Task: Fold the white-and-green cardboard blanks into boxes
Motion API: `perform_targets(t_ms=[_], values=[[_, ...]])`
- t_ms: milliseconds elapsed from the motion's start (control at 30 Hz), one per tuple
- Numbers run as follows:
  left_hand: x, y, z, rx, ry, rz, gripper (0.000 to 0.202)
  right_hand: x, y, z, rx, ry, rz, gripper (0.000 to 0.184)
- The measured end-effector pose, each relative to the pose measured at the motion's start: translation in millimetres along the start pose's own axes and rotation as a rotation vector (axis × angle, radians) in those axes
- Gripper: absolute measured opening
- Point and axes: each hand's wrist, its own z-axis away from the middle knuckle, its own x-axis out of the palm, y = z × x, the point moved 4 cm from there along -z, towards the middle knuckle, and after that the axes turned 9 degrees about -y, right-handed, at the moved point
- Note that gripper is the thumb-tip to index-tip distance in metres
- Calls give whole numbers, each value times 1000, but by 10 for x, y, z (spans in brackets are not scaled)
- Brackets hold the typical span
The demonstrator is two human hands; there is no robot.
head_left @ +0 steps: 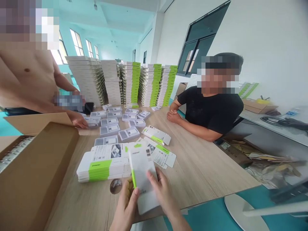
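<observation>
Near the front edge of the table, a white and green packaging box (pixel 141 160) is held between both hands. My left hand (pixel 127 200) is closed round its left side, thumb on the near face. My right hand (pixel 162 191) grips the right side, its thumb pressed on the front. Just left of the held box lies a stack of flat, unfolded cartons (pixel 99 166) with green bands. Behind it are more loose flat cartons (pixel 160 154) and a white carton (pixel 156 134). Clear plastic trays (pixel 128 133) with small white pieces inside lie in rows farther back.
An open brown cardboard box (pixel 36 163) stands at the left. Tall stacks of white and green boxes (pixel 131 83) line the table's far side. One person's hand (pixel 80 121) touches a tray at left; another person in a black shirt (pixel 207 110) leans on the table at right.
</observation>
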Motion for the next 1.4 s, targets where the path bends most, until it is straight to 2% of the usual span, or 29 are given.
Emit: perform_targets(t_ms=[67, 133, 267, 367, 500, 633, 800, 900, 1000, 1100, 1200, 1267, 1333, 1400], values=[[-38, -89, 19, -25, 13, -5, 60, -164, -33, -259, 47, 65, -32, 62], [-79, -162, 30, -26, 44, -12, 61, -324, -130, -620, 66, 93, -36, 60], [-104, -201, 20, 11, 73, -24, 56, -574, -333, -1331, 63, 130, 38, 34], [-100, -208, 2, 15, 92, -5, 55, -634, -291, -1514, 82, 162, 206, 37], [-96, -249, -17, 4, 78, 20, 54, -565, -14, -1265, 103, 143, 587, 40], [-92, -289, -29, 5, -2, -2, 52, -410, 199, -907, 119, -36, 990, 63], [-163, -359, -54, -39, -92, -9, 51, -231, 205, -634, 65, -194, 1382, 53], [-207, -395, -82, -68, -147, -17, 50, -209, 102, -570, -9, -277, 1520, 59], [-179, -397, -122, -102, -165, 10, 55, -232, -81, -475, -71, -321, 1582, 63], [-26, -338, -185, -171, -190, 64, 65, -159, -294, -207, -136, -349, 1576, 58], [157, -212, -272, -228, -187, 170, 75, 4, -490, 146, -217, -414, 1506, 39], [240, -113, -331, -213, -203, 179, 67, 68, -601, 260, -239, -457, 1392, 26], [280, -54, -360, -211, -231, 163, 58, 41, -686, 186, -204, -414, 1292, 30], [294, -35, -352, -230, -263, 155, 57, -40, -725, -40, -143, -310, 1267, 34]])
